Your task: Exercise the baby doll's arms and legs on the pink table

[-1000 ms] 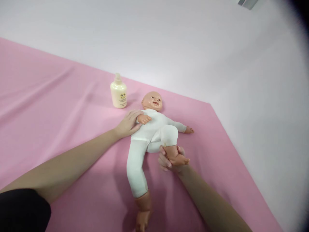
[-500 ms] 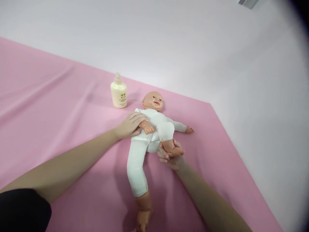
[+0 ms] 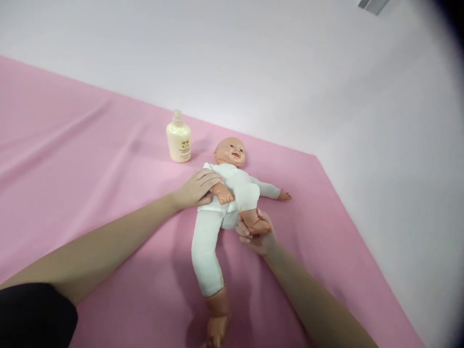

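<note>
Doll lies face-up between your left hand, clasping an arm at its side, and your right hand, gripping its bent leg's ankle.

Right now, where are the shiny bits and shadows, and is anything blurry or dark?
Head view: glints on the head of the doll and on the bottle; head view: soft shadows on the pink cloth, beside the bottle and around the doll's straighter leg; head view: tiny label print too fuzzy to read, top right corner black.
</note>
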A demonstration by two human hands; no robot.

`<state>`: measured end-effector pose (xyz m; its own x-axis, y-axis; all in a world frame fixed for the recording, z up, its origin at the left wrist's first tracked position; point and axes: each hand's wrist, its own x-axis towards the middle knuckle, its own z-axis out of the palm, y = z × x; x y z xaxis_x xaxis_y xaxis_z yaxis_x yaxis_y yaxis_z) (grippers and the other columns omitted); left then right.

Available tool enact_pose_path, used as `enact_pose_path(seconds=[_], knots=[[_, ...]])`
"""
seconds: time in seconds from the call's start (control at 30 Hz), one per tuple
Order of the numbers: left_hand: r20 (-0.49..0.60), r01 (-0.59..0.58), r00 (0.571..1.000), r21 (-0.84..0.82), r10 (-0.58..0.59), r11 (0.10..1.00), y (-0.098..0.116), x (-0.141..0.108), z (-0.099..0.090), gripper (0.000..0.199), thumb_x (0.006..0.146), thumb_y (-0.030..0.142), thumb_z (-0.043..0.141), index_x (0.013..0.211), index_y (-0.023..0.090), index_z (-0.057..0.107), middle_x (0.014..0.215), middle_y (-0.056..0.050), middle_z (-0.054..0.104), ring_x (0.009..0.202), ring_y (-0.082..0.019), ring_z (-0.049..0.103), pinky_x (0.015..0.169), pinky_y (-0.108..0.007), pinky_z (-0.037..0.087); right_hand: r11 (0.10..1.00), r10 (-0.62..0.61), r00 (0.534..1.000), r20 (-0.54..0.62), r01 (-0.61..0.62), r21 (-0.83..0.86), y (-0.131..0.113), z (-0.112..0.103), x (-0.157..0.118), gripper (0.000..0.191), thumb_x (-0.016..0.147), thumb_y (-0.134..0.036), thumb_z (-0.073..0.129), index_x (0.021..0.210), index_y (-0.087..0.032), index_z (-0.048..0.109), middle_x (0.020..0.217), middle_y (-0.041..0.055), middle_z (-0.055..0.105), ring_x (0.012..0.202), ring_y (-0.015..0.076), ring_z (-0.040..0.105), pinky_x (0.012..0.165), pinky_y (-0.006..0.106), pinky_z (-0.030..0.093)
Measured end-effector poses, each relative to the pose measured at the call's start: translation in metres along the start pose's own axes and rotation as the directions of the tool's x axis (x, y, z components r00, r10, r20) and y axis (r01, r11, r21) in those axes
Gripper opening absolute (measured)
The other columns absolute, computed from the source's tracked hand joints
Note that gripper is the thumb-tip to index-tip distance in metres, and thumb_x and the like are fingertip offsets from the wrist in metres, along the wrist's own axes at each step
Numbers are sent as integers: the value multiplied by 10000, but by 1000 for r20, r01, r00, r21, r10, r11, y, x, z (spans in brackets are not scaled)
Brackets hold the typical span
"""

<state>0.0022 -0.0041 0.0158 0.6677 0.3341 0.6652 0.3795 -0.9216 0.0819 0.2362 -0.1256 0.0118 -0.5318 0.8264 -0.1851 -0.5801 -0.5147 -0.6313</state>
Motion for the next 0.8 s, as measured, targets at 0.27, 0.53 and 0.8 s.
enact_pose_path(seconds=[0.27, 0.53, 0.8], knots=[[-14, -34, 999, -10, 34, 999, 1, 2, -1, 435, 755, 158, 508, 1190, 143, 498, 1144, -140, 605, 1108, -270, 511, 968, -468, 419, 1000, 21, 1000, 16, -21, 16, 1, -4, 0, 432, 796, -498, 502, 872, -92, 631, 560, 4, 523, 468, 81, 325, 429, 196, 335], [-33, -91, 995, 40, 92, 995, 1, 2, -2, 453, 764, 172, 511, 1215, 147, 491, 1122, -134, 617, 1079, -261, 531, 949, -451, 436, 999, 26, 998, -51, -28, -38, 3, -4, 1, 438, 775, -523, 536, 870, -107, 635, 572, 9, 553, 449, 76, 354, 420, 198, 342], [17, -53, 998, 12, 52, 999, 0, 1, -2, 408, 811, 251, 506, 1212, 175, 519, 1160, -135, 614, 1120, -266, 526, 963, -472, 424, 996, -2, 998, -61, -4, -86, 3, -1, 1, 419, 772, -508, 533, 885, -116, 628, 583, 10, 556, 452, 84, 366, 419, 216, 337]])
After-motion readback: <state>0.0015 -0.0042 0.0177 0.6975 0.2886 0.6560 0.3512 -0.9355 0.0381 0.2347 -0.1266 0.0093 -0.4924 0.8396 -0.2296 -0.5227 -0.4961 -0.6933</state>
